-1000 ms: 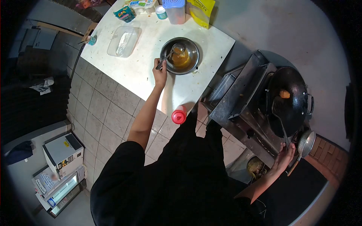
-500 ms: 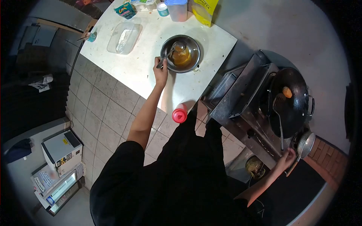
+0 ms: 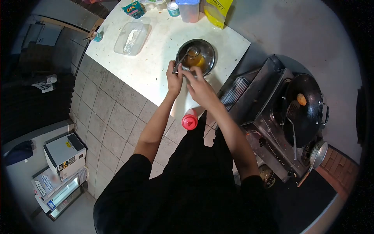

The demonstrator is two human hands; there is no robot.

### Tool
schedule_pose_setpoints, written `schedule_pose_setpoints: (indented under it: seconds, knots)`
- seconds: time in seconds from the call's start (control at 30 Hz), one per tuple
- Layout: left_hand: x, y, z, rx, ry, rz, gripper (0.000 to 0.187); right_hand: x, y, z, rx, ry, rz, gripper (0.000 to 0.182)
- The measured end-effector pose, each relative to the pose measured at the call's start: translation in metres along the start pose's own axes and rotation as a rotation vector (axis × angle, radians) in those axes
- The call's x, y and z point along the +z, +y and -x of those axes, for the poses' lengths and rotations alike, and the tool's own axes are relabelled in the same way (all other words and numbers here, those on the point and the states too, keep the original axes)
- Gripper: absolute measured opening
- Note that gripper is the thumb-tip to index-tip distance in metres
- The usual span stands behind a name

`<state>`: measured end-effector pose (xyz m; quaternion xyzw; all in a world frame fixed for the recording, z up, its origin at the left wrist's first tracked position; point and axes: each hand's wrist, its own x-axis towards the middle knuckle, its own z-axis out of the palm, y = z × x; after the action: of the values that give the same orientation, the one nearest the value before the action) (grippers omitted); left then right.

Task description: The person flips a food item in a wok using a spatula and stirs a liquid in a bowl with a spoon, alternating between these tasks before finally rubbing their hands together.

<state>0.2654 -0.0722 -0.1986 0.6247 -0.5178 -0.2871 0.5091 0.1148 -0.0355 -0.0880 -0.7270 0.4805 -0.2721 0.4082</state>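
Observation:
My left hand (image 3: 174, 82) is closed around the handle of a metal ladle (image 3: 193, 51) at the near left side of a steel bowl (image 3: 211, 52). The ladle's round head lies inside the bowl, over a yellow-orange liquid (image 3: 200, 62). At the bowl's near rim is my right hand (image 3: 200, 89), its fingers apart and bent, the fingertips beside the ladle handle and my left hand. A red-capped bottle (image 3: 189, 120) stands at the table's near corner, below both forearms.
On the white table (image 3: 156, 46) are a clear tub with white powder (image 3: 132, 39), a blue-lidded container (image 3: 189, 11) and a yellow pouch (image 3: 216, 13). To the right, a black wok (image 3: 307, 121) on the stove holds a golden piece (image 3: 301, 99) and a slotted spatula (image 3: 292, 117); a strainer (image 3: 319, 154) lies nearby.
My right hand has left the stove's near side by the strainer and come across to the bowl. My left hand keeps hold of the ladle. The whole view has shifted slightly.

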Motion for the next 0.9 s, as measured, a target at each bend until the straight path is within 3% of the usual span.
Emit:
schedule_pose_setpoints:
  seconds: [0.07, 0.33, 0.4, 0.67, 0.77, 0.9]
  knots:
    - [0.003, 0.001, 0.003, -0.021, -0.004, 0.076, 0.015, 0.024, 0.019, -0.023, -0.157, 0.036, 0.107, 0.047]
    - [0.002, 0.001, 0.014, -0.194, -0.045, 0.081, 0.013, 0.051, 0.043, -0.049, -0.215, -0.077, 0.417, 0.036]
    - [0.004, 0.009, 0.017, -0.051, 0.054, 0.006, 0.012, 0.038, 0.028, -0.052, -0.265, -0.072, 0.494, 0.032]
    - [0.003, 0.017, 0.022, -0.014, 0.029, -0.067, 0.015, 0.023, 0.027, -0.065, -0.498, -0.246, 0.644, 0.027]
    - [0.003, 0.008, 0.018, 0.02, 0.023, -0.124, 0.015, 0.049, 0.07, -0.069, -0.417, -0.155, 0.498, 0.026]
    - [-0.001, 0.0, 0.015, -0.059, -0.001, -0.129, 0.016, 0.003, 0.048, -0.063, -0.409, -0.103, 0.529, 0.021]
